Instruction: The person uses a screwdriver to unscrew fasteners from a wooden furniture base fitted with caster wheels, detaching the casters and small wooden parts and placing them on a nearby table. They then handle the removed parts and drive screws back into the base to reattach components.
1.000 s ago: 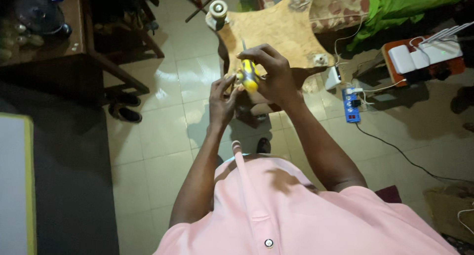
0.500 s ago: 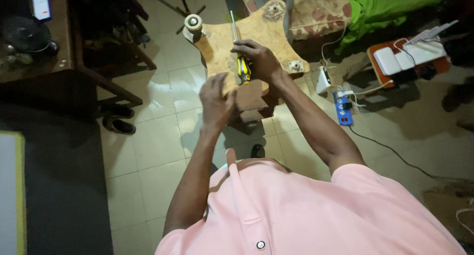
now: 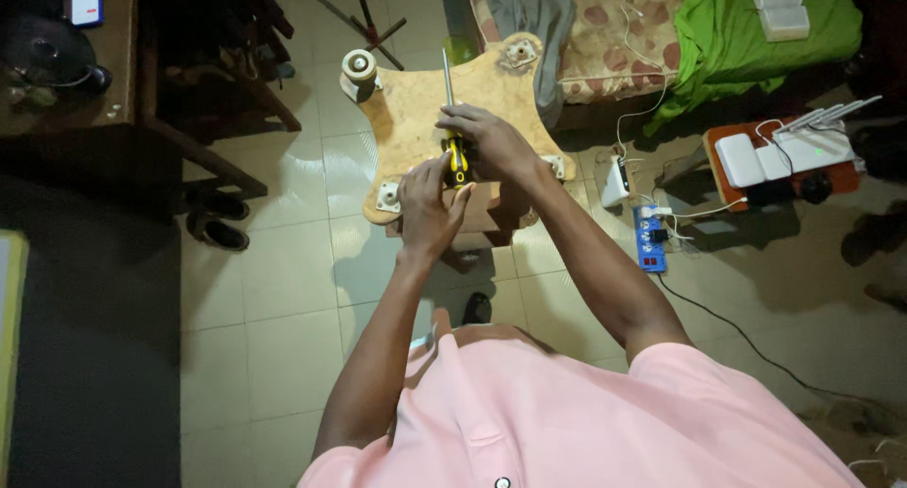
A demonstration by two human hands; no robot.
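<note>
The hands (image 3: 463, 171) hide most of the screwdriver's yellow-black handle (image 3: 457, 159) and part of the wooden board (image 3: 416, 119).

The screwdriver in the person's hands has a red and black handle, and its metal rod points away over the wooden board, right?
Not quite. The head view shows the screwdriver has a yellow and black handle, not red. The right hand grips it, the left hand touches its end, and the rod does point away over the wooden board.

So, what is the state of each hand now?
Left hand: fingers curled, touching the screwdriver handle.
Right hand: closed on the screwdriver.

Screwdriver (image 3: 457, 159) handle yellow-black; board (image 3: 416, 119) tan, mottled; shirt (image 3: 567, 422) pink; cloth (image 3: 737, 34) green.
</note>
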